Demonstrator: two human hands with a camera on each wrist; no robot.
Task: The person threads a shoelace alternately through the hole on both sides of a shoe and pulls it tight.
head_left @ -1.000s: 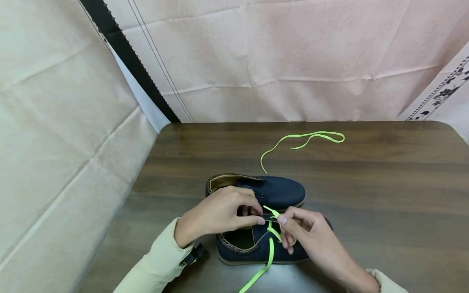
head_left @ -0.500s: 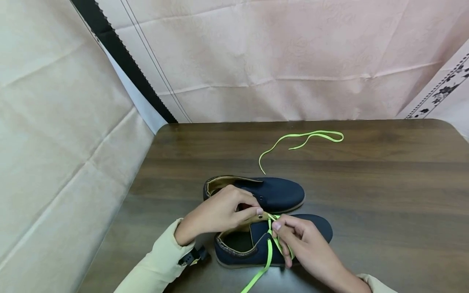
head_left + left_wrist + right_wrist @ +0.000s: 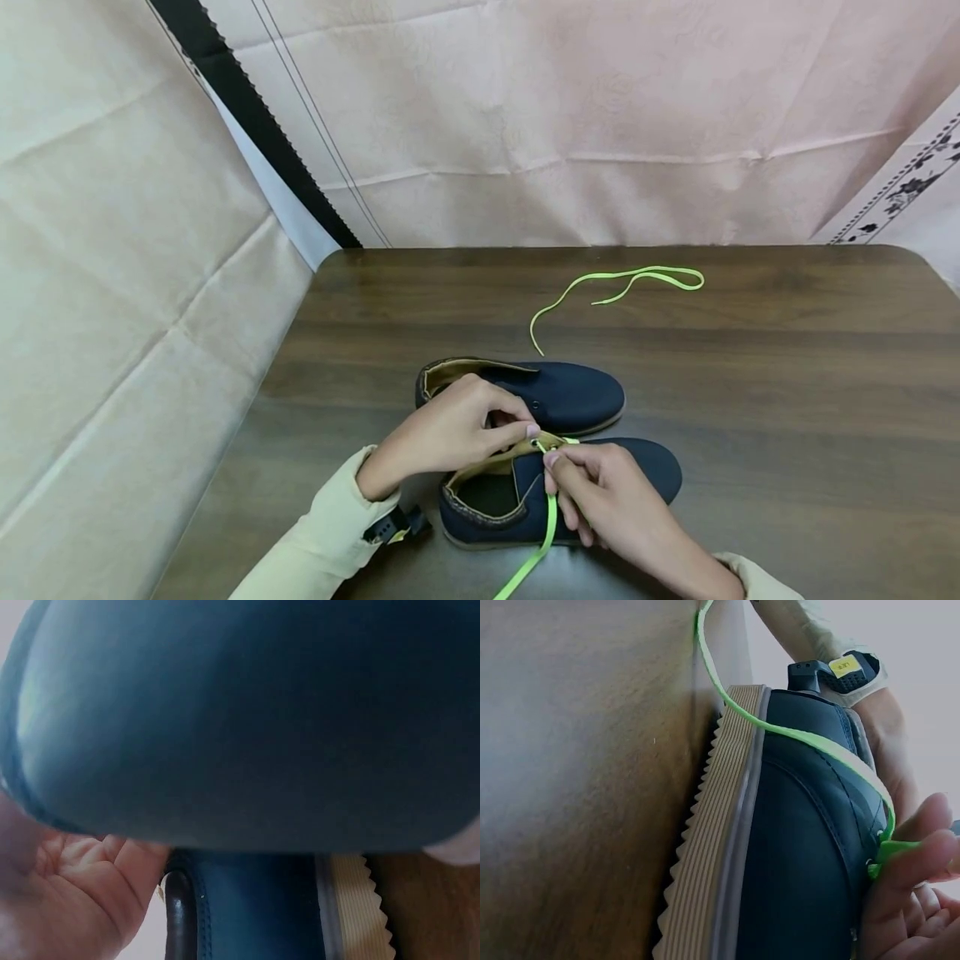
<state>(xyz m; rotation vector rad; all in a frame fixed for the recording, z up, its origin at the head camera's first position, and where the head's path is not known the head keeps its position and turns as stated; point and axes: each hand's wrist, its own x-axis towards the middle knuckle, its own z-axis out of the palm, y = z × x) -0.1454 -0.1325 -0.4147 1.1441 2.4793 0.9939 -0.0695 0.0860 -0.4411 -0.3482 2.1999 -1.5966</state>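
A dark blue shoe (image 3: pixel 651 463) with a tan lining lies under both hands. My left hand (image 3: pixel 455 427) pinches the edge of its far eyelet flap (image 3: pixel 553 440), folded up so the tan inside shows. Thumb and forefinger of my right hand (image 3: pixel 611 496) pinch a neon green shoelace (image 3: pixel 551 518) close to an eyelet in that flap. The lace's other end hangs over the shoe's near side, where the right wrist view shows the lace (image 3: pixel 810 739) coming through the near eyelets. A large blue surface (image 3: pixel 247 720) blocks most of the left wrist view.
A second dark blue shoe (image 3: pixel 577 392), with no lace in its visible eyelet, stands just behind the first. Farther back, a loose green lace (image 3: pixel 660 273) lies looped on the brown wooden table (image 3: pixel 787 375). A pale cloth (image 3: pixel 637 108) hangs behind the table.
My left hand has turned the far flap up and outward, exposing its tan inside. The right hand has shifted slightly left and down, bringing the lace to the flap's eyelet.
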